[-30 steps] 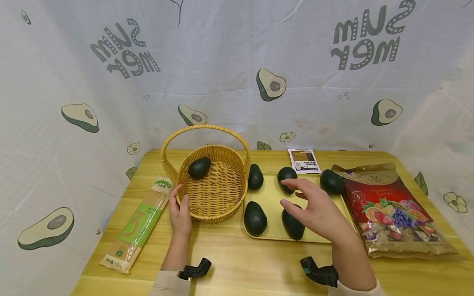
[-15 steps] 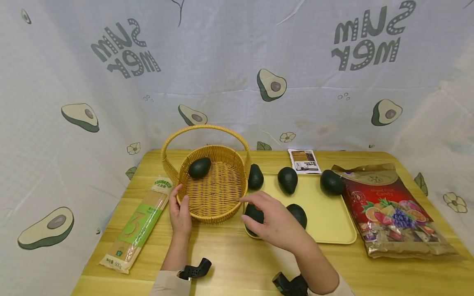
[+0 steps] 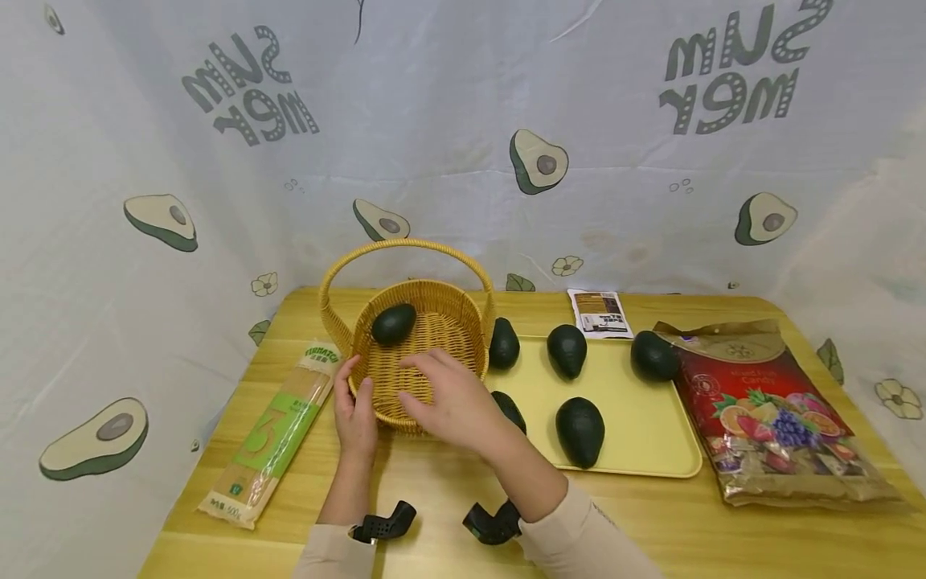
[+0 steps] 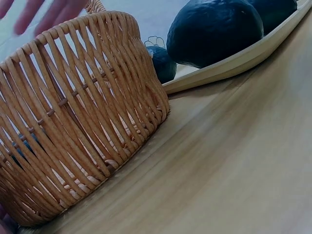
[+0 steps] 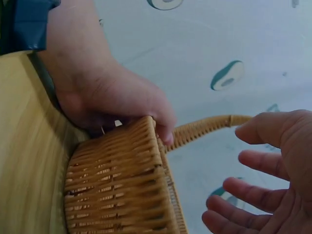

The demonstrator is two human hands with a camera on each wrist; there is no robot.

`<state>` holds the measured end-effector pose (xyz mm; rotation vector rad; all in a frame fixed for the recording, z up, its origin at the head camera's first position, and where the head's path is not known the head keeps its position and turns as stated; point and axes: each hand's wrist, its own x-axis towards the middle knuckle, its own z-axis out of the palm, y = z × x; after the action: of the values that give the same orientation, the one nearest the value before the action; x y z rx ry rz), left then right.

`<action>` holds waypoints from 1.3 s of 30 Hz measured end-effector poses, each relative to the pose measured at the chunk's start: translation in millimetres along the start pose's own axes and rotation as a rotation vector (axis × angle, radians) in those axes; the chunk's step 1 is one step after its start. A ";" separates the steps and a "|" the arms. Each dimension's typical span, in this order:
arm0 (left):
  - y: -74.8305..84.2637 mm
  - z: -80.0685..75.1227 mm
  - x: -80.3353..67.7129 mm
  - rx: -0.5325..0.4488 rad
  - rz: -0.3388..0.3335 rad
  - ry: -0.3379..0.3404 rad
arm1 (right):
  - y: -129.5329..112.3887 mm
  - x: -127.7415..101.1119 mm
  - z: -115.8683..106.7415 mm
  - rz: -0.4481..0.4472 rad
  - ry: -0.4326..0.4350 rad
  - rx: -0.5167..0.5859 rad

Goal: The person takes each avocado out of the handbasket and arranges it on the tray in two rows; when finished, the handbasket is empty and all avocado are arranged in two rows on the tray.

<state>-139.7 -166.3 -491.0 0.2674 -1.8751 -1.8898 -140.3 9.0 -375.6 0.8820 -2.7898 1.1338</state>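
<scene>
My head camera looks down over the desk; both wrist cameras closely face the woven yellow wicker basket.

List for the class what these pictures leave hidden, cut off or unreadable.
- Head view: the right hand covers part of the basket floor and most of the near-left avocado on the tray.
- Head view: print on the small packet is too small to read.
- Left wrist view: the left hand is almost wholly cut off by the frame edge.
- Right wrist view: the basket's inside is hidden by its wall.
</scene>
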 end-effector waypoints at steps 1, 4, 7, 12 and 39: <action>0.2 0.6 0.2 0.003 0.000 0.002 | -1.5 6.9 1.8 0.008 -0.009 0.001; 0.4 1.1 0.5 0.017 -0.007 0.008 | -2.2 30.2 8.3 0.036 -0.019 0.006; 0.6 0.2 0.9 0.026 -0.019 0.014 | 3.0 53.7 19.6 0.097 -0.017 -0.002; 0.8 0.8 1.5 0.026 -0.022 0.016 | 20.2 83.1 44.6 0.228 0.005 0.012; 0.0 0.7 -1.6 -0.010 -0.024 0.010 | 45.2 100.1 79.4 0.292 -0.063 0.174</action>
<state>-138.6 -165.0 -491.2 0.2969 -1.8634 -1.9088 -231.4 -65.7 -442.6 0.5355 -2.9806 1.4276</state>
